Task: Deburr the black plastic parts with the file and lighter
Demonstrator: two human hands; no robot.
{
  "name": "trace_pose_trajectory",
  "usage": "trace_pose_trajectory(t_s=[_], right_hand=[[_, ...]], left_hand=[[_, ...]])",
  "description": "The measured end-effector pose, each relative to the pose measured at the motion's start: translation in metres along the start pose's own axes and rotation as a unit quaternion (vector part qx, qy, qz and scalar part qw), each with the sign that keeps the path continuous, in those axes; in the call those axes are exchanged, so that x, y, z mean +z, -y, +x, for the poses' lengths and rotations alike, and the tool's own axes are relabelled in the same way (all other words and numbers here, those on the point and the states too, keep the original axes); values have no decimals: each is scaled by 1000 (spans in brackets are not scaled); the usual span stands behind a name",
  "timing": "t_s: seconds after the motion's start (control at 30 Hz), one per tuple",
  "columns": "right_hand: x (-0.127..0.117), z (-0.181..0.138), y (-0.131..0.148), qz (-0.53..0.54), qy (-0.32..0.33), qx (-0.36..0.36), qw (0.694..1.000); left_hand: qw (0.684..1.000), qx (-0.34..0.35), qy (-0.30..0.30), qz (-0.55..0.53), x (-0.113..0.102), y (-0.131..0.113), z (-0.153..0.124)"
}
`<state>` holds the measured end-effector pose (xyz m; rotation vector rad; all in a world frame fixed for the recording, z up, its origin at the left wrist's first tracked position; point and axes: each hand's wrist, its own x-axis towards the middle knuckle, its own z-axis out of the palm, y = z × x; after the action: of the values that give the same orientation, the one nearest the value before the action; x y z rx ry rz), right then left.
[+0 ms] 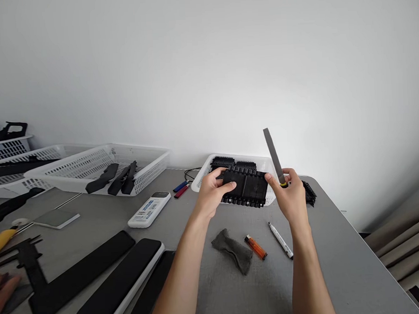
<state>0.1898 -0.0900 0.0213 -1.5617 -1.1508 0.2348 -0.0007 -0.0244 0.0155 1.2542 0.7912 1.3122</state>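
Observation:
Both my hands hold a black ribbed plastic part [246, 185] above the grey table [344, 262], in front of a white basket [237, 159] with more black parts. My left hand [211, 190] grips the part's left end, fingers curled over it. My right hand [291, 195] grips its right end and also holds a flat grey metal file [273, 156] that sticks upward, its yellow collar at my fingers.
On the table near me lie a grey cloth [232, 249], an orange lighter [255, 247] and a white marker [280, 240]. A white remote [149, 209], long black pads [121, 279] and white baskets [101, 169] sit to the left. Another person's hand [2, 287] shows at far left.

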Motion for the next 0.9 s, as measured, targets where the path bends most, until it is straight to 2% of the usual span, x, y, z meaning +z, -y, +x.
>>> trace_pose_trajectory(t_s=[0.13,0.33,0.43,0.6,0.73,0.83,0.9], right_hand=[[-2,3,-3,28,20,5,999],[8,-6,11,39,52,-8,998],[10,-4,9,40,51,-3,998],[9,6,-8,98,59,9,993],[14,7,-13,219,144,68,963],[19,5,-12,261,193,89,942],[21,5,-13,243,185,80,949]], left_hand=[[1000,-7,-12,0,-5,2,3],[996,-24,62,56,3,0,-3],[995,-33,82,44,5,-3,-5],[999,-30,42,14,-1,-2,-1],[1000,-5,-5,19,-3,1,2],[996,23,-30,79,-2,3,3],[988,33,-18,148,-2,3,2]])
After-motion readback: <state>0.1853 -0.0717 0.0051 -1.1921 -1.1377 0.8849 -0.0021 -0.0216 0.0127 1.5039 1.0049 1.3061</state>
